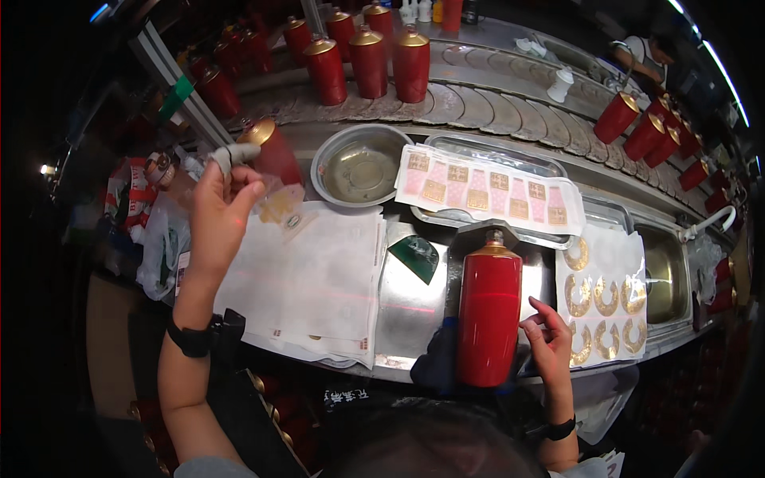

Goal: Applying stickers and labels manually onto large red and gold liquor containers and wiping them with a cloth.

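Observation:
My left hand (225,209) is raised over the left of the bench, with a whitish wrap on one finger. Its thumb and fingers are closed together beside a thin translucent decal sheet (280,210) with gold patches, which seems pinched at its edge. In front of me a red bottle (490,315) with a gold shoulder lies with its neck pointing away, on a dark support. My right hand (548,342) is at the bottle's right side, fingers apart, one fingertip at or very near its surface. Under the decal lies a stack of white paper sheets (307,279).
A metal bowl (323,179) of liquid stands beyond the paper. Right of it, a pink-and-gold decal sheet (486,190) rests on a metal tray. Gold crescent decals (606,295) lie at right, near a sink (668,271). Red bottles (369,64) stand along a slatted conveyor (478,107); a person (645,60) is beyond.

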The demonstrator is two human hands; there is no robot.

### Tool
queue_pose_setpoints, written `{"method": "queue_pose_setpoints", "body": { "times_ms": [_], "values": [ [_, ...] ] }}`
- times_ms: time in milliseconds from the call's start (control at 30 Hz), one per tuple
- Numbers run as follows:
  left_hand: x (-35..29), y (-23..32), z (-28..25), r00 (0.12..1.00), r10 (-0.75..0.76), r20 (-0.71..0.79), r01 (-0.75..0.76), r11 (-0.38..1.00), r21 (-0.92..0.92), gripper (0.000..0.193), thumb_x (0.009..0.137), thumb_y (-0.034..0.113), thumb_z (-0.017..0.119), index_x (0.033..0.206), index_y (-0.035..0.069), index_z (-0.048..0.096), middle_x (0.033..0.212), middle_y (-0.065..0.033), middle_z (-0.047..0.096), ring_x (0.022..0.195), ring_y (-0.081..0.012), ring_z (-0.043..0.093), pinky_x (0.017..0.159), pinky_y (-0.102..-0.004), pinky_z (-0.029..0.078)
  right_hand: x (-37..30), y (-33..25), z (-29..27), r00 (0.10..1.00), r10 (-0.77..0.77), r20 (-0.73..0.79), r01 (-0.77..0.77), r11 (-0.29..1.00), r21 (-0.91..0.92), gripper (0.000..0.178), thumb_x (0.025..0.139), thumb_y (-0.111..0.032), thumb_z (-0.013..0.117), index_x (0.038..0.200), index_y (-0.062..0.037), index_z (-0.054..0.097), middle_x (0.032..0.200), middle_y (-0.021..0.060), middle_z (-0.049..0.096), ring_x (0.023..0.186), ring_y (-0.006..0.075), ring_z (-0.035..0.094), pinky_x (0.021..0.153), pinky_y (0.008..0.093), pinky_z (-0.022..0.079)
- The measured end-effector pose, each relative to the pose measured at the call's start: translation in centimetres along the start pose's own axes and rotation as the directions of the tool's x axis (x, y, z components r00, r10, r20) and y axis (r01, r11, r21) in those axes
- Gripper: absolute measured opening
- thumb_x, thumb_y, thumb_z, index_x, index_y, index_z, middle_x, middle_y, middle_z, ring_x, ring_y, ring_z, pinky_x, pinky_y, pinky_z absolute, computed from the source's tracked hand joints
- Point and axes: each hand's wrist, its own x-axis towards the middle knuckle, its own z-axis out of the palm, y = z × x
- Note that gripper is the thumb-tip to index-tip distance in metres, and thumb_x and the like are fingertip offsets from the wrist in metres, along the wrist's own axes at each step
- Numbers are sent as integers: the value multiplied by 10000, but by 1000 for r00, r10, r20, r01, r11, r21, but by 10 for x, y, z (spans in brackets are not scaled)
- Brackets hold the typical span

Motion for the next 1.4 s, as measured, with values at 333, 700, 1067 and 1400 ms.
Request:
{"method": "queue_pose_setpoints", "body": {
  "times_ms": [333,700,1067,1400],
  "values": [
    [154,-154,130,996,91,-18,-80,935,344,155,761,112,632,866,17,568,775,-182,662,736,-386,645,655,-430,504,-26,-5,-7,997,21,-75,-16,997,76,417,918,-120,671,1306,2,577,896,28,607,734,55,603,618,178,469],
    [153,-259,167,923,60,381,-221,892,394,120,795,-65,566,909,-50,601,705,-93,585,551,-152,522,536,-303,437,-21,-17,-16,993,-115,-25,114,993,-35,472,936,-320,636,1327,-64,564,891,99,681,850,267,642,771,365,493],
    [138,-180,116,982,3,189,-23,995,101,314,873,-55,582,1182,-13,539,836,-7,576,695,-79,547,613,-225,475,-39,-23,-31,983,-184,28,185,982,-31,565,879,-328,707,1350,-64,543,933,101,657,862,256,636,743,358,511],
    [-12,18,97,986,138,93,-133,989,-58,248,906,-28,591,1151,5,605,990,-43,664,900,-115,628,818,-254,497,-49,-25,-15,882,-337,330,439,841,-316,1014,706,-353,839,1521,-98,292,1298,172,502,913,329,630,720,392,530]
  ]
}}
